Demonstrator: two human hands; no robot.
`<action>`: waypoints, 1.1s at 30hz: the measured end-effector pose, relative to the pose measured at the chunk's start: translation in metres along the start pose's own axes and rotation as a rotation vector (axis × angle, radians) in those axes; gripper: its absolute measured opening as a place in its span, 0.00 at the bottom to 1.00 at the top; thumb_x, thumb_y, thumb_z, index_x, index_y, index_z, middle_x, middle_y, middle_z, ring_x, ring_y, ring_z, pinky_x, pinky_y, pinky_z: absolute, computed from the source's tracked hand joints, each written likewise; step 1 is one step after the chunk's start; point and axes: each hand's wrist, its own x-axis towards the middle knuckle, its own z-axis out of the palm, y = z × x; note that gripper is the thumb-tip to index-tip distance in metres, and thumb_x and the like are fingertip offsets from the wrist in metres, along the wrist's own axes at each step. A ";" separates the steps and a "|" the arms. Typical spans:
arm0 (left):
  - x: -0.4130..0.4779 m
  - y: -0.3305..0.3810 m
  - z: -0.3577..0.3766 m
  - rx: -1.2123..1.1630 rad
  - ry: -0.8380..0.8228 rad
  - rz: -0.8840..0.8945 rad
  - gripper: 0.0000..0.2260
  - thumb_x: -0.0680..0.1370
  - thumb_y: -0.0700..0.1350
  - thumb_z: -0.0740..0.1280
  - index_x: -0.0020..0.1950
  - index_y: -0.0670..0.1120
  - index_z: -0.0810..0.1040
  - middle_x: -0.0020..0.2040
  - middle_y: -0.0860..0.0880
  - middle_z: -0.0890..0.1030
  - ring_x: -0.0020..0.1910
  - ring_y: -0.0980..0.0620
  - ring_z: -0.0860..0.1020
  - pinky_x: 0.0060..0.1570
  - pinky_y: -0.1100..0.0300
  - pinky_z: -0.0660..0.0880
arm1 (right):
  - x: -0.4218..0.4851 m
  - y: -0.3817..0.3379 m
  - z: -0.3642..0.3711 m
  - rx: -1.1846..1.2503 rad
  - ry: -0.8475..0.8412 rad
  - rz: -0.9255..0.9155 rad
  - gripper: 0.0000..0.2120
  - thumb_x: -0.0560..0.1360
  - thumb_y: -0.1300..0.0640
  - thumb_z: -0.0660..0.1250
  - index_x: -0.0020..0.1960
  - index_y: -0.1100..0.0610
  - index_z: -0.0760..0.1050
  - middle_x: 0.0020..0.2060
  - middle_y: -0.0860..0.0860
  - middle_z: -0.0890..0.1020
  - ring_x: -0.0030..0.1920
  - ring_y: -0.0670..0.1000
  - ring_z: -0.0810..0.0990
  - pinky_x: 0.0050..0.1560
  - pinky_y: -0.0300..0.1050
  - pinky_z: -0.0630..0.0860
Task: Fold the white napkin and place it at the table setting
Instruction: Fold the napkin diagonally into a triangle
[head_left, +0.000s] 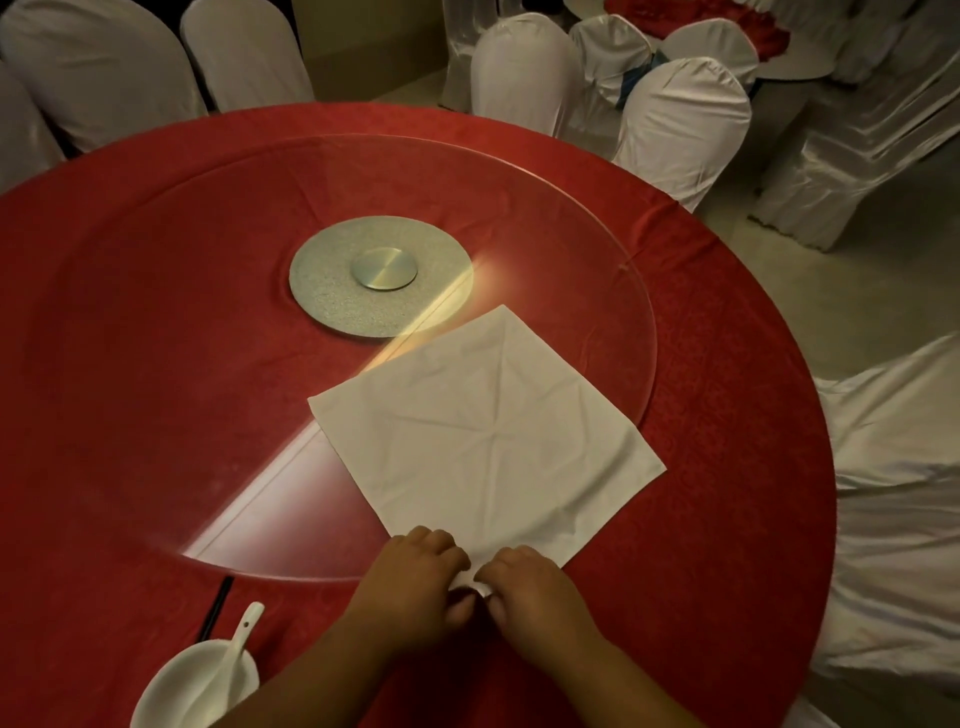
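Here, at the near left edge of the round table, a white bowl (195, 686) sits on the red tablecloth (104, 364) with a white spoon (241, 642) resting in it, and dark chopsticks (215, 608) lie just beyond. Past them the cloth is bare up to the rim of the glass turntable (597, 249), whose grey hub (382, 278) sits mid-table. The white napkin (483, 431) lies spread flat as a diamond — its far corner on the glass, its right corner over the glass edge onto cloth. The left hand (415, 571) and right hand (530, 587) sit close together at the near corner, fingers pinching it between them. To the right, open red cloth runs to the table edge — white-covered chairs (685, 124) stand beyond.
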 end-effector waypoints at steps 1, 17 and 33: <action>0.003 -0.002 0.001 0.000 0.011 -0.003 0.24 0.76 0.64 0.58 0.62 0.54 0.81 0.58 0.54 0.81 0.56 0.50 0.76 0.51 0.55 0.70 | 0.003 0.004 -0.001 0.023 0.006 0.004 0.11 0.75 0.53 0.58 0.50 0.49 0.79 0.46 0.47 0.79 0.50 0.50 0.75 0.47 0.47 0.71; 0.072 -0.059 0.010 -0.013 0.357 -0.368 0.32 0.74 0.66 0.65 0.72 0.46 0.77 0.70 0.43 0.80 0.65 0.40 0.78 0.65 0.39 0.75 | 0.174 0.082 -0.088 0.242 0.098 0.188 0.14 0.82 0.46 0.61 0.40 0.51 0.73 0.42 0.54 0.83 0.44 0.57 0.80 0.45 0.49 0.75; 0.155 -0.116 0.011 0.041 0.342 -0.297 0.29 0.79 0.65 0.60 0.74 0.51 0.76 0.78 0.45 0.73 0.79 0.43 0.66 0.78 0.37 0.57 | 0.377 0.167 -0.136 0.172 0.262 0.316 0.20 0.80 0.53 0.66 0.32 0.53 0.64 0.39 0.53 0.76 0.41 0.53 0.74 0.39 0.42 0.62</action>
